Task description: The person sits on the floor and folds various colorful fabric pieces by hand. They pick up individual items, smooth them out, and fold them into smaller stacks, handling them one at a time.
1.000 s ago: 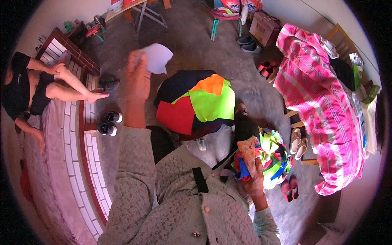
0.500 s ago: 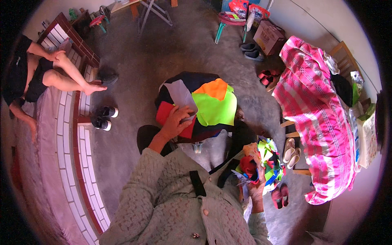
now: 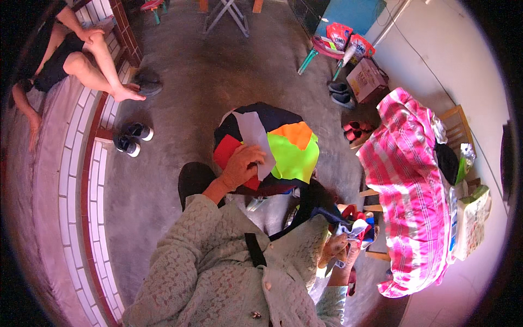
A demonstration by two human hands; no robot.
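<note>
A round, dark-covered seat or bundle [image 3: 286, 114] stands before my knees, with cloth pieces spread over its top. These are a lilac-grey strip [image 3: 253, 128], an orange piece [image 3: 294, 133], a lime-green piece [image 3: 297, 162] and a red piece [image 3: 226, 150]. My left hand [image 3: 241, 168] lies on the lilac-grey and red pieces, its fingers loosely bent and apart. Low at my right side, my right hand [image 3: 343, 253] is closed on a bunch of cloth scraps [image 3: 357, 229] in red, white and blue. Its fingertips are partly hidden by the scraps.
Another person [image 3: 92, 60] sits barefoot at the left on a tiled ledge [image 3: 79, 158]. Dark shoes [image 3: 133, 139] stand on the floor near it. At right, a pink checked cloth [image 3: 406, 191] covers wooden furniture. Beyond are a box [image 3: 368, 80] and a stool [image 3: 327, 48] holding red packets.
The view has shifted. The lilac-grey strip lies flatter under my left hand. On the right, the large pile of bright scraps has mostly gone from sight, and my right hand has a smaller bunch.
</note>
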